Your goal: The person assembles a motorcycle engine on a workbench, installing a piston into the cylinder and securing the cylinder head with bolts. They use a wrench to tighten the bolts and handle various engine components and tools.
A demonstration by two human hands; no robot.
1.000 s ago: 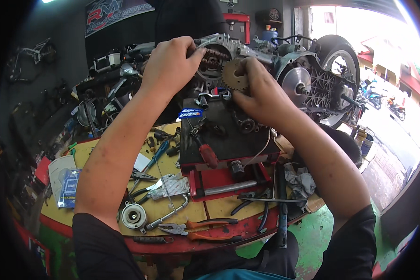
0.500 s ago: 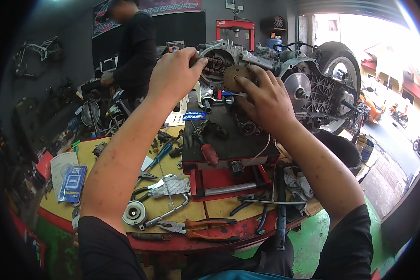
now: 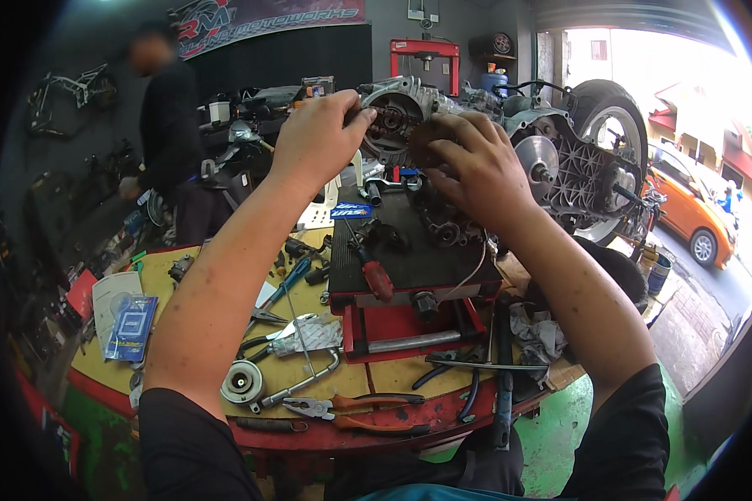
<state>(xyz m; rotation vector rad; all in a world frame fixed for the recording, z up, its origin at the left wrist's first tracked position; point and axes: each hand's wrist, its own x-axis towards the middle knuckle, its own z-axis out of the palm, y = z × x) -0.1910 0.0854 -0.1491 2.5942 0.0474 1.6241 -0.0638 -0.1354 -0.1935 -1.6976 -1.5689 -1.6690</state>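
My left hand [image 3: 326, 134] is closed in a pinch at the left of the engine's round opening [image 3: 392, 123]. Between its fingertips is what looks like the end of a dark chain [image 3: 383, 113], its links hard to make out inside the opening. A brown toothed sprocket [image 3: 424, 144] sits in my right hand [image 3: 480, 167], gripped by thumb and fingers, which partly cover it. The sprocket is just right of the opening; whether it touches the engine [image 3: 405, 88] I cannot tell. The engine lies behind a red stand with a black top [image 3: 368, 275].
On the yellow bench [image 3: 384, 380] lie orange-handled pliers [image 3: 342, 403], a round metal part [image 3: 242, 382], a hammer [image 3: 504, 384] and several other tools. A red-handled screwdriver [image 3: 376, 280] rests on the stand. A wheel [image 3: 606, 125] is at the right; another person [image 3: 171, 125] stands at the back left.
The sprocket has turned from nearly face-on to a darker, more slanted view, slightly to the right. My left hand has barely moved. The other person has shifted left; an orange car has appeared outside.
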